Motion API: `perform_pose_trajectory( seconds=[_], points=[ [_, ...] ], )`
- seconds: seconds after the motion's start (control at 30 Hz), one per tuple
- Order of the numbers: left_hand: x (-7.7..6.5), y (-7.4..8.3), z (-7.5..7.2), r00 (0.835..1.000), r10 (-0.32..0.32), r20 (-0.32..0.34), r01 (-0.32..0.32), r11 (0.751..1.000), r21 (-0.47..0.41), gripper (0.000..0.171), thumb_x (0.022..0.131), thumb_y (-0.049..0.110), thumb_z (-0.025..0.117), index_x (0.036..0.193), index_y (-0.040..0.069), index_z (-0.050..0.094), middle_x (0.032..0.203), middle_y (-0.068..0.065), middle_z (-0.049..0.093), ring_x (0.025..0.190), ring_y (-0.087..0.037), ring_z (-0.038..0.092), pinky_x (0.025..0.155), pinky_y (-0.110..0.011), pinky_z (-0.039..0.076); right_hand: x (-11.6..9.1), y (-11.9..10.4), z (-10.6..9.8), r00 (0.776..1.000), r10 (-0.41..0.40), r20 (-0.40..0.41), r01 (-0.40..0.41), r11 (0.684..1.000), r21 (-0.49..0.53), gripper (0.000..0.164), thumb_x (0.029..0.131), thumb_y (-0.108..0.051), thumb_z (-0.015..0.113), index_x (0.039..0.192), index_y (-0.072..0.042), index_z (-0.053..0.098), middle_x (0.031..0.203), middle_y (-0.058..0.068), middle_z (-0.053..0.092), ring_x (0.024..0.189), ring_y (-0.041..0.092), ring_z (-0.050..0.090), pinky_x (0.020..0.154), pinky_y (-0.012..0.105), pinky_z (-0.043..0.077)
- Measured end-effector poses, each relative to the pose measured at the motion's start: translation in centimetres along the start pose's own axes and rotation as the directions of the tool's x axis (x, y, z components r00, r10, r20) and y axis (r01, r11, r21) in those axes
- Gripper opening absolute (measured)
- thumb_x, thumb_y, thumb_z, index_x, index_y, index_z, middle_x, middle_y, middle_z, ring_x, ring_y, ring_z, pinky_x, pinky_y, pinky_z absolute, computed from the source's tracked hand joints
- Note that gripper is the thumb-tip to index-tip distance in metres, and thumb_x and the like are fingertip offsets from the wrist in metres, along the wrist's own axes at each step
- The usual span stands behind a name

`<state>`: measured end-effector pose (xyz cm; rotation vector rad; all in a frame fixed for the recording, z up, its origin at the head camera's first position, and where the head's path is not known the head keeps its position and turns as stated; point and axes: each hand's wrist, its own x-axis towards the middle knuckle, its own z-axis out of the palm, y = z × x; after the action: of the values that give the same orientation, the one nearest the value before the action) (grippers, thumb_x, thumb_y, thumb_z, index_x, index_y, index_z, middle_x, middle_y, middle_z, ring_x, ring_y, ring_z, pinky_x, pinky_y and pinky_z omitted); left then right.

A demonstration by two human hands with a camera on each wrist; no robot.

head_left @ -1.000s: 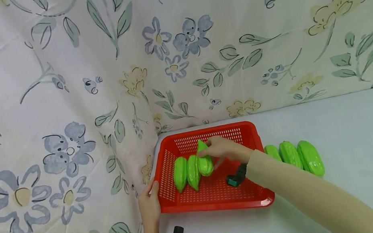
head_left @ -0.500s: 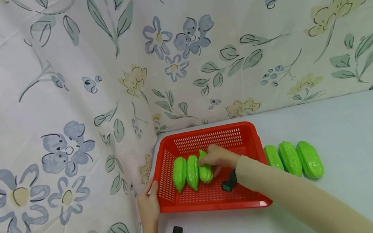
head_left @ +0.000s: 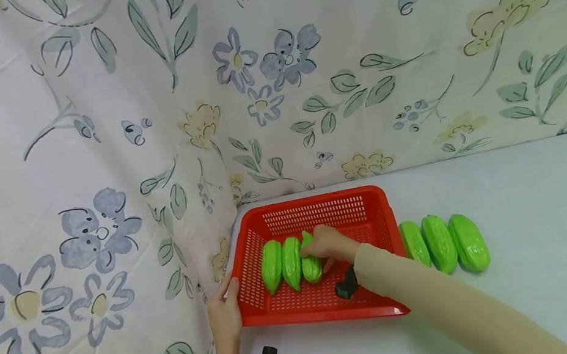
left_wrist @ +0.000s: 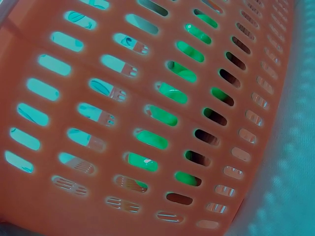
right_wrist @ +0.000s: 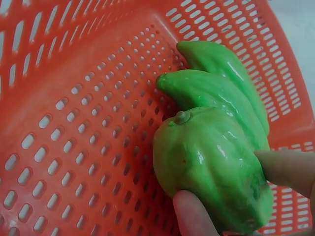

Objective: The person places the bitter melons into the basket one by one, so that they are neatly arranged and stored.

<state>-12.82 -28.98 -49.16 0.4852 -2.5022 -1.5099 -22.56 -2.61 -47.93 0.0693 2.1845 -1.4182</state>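
Observation:
A red perforated plastic basket stands on the table, and my left hand grips its left rim. Inside, two glossy green ribbed fruits lie side by side toward the left. My right hand pinches a third green ribbed fruit at the right end of that row. In the right wrist view, thumb and finger press on either side of this fruit, whose short stem stub shows. The left wrist view shows the basket wall close up, with green seen through its slots.
Three more green ribbed fruits lie in a row on the white table, right of the basket and partly behind my right forearm. Floral cloth hangs behind the table and along its left side.
My right hand has lowered the third fruit toward the basket floor beside the other two, and now stays almost still there. The left hand keeps its hold on the rim.

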Motion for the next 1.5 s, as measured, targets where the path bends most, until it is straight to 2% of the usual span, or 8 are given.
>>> perform_pose_trajectory(
  seconds=[0.5,0.8,0.97,1.17,1.23,1.37,1.43,1.5],
  points=[
    [-0.2,0.1,0.0,1.000,0.005,-0.002,-0.005,1.000,-0.001,0.055,0.107,0.047,0.054,0.149,0.012,0.058,0.122,-0.026,0.070,0.077,-0.021,0.068,0.062,-0.024,0.057,-0.6,0.0,-0.2,1.000,-0.003,0.009,0.004,0.995,-0.099,0.033,0.090,-0.025,0.078,0.102,-0.002,0.058,0.098,0.013,0.059,0.081,0.024,0.067,0.061,0.038,0.063],
    [-0.3,0.1,0.1,1.000,-0.007,-0.005,0.007,1.000,-0.005,0.053,0.106,0.047,0.055,0.149,0.014,0.059,0.119,-0.025,0.072,0.076,-0.023,0.070,0.062,-0.025,0.058,-1.6,-0.3,-1.4,1.000,-0.021,0.006,0.021,0.996,-0.082,0.033,0.090,-0.026,0.078,0.096,-0.005,0.052,0.092,0.010,0.053,0.084,0.027,0.065,0.060,0.038,0.063],
    [-0.4,0.3,-0.1,1.000,-0.013,0.002,0.014,1.000,-0.014,0.054,0.107,0.047,0.054,0.150,0.015,0.058,0.122,-0.026,0.070,0.077,-0.022,0.070,0.062,-0.025,0.058,-2.5,-2.0,-2.2,0.998,-0.056,-0.017,0.055,0.996,-0.070,0.038,0.093,-0.028,0.076,0.106,-0.002,0.052,0.100,0.013,0.053,0.091,0.028,0.065,0.061,0.038,0.063],
    [-0.4,0.1,0.0,1.000,-0.018,0.006,0.018,1.000,-0.013,0.054,0.107,0.047,0.054,0.150,0.015,0.058,0.122,-0.025,0.071,0.078,-0.023,0.070,0.062,-0.026,0.059,-3.7,-4.2,-3.2,0.992,-0.124,0.013,0.124,0.992,-0.022,0.068,0.093,-0.036,0.076,0.141,0.004,0.050,0.133,0.019,0.058,0.104,0.029,0.067,0.069,0.042,0.064],
    [-0.3,-0.1,0.0,1.000,-0.020,0.003,0.020,1.000,-0.008,0.054,0.107,0.047,0.054,0.150,0.015,0.058,0.119,-0.024,0.071,0.077,-0.023,0.070,0.062,-0.026,0.059,-4.2,-4.7,-3.6,0.990,-0.141,0.024,0.141,0.990,-0.001,0.072,0.093,-0.036,0.077,0.147,0.003,0.048,0.130,0.017,0.059,0.103,0.029,0.065,0.072,0.043,0.064],
    [-0.2,-0.3,0.1,1.000,-0.023,-0.003,0.023,1.000,-0.006,0.053,0.107,0.047,0.053,0.150,0.016,0.058,0.118,-0.023,0.071,0.077,-0.025,0.070,0.062,-0.026,0.059,-5.2,-5.4,-4.3,0.983,-0.177,0.038,0.176,0.984,0.035,0.067,0.094,-0.036,0.076,0.145,-0.001,0.052,0.104,0.013,0.060,0.088,0.026,0.064,0.074,0.045,0.064],
    [-0.2,-0.3,0.1,1.000,-0.021,-0.007,0.021,1.000,-0.014,0.052,0.107,0.045,0.054,0.150,0.016,0.058,0.119,-0.023,0.071,0.078,-0.026,0.071,0.062,-0.026,0.059,-5.8,-5.7,-4.6,0.980,-0.196,0.039,0.194,0.980,0.049,0.064,0.094,-0.035,0.076,0.145,-0.002,0.053,0.102,0.012,0.060,0.085,0.024,0.063,0.075,0.047,0.064],
    [-0.2,-0.3,0.1,1.000,-0.020,-0.008,0.020,1.000,-0.021,0.052,0.107,0.045,0.054,0.150,0.016,0.058,0.120,-0.023,0.071,0.078,-0.026,0.072,0.062,-0.026,0.060,-6.4,-5.9,-4.9,0.977,-0.211,0.029,0.210,0.976,0.053,0.062,0.094,-0.035,0.076,0.144,-0.003,0.055,0.112,0.012,0.062,0.088,0.022,0.064,0.074,0.046,0.064]
  ],
)
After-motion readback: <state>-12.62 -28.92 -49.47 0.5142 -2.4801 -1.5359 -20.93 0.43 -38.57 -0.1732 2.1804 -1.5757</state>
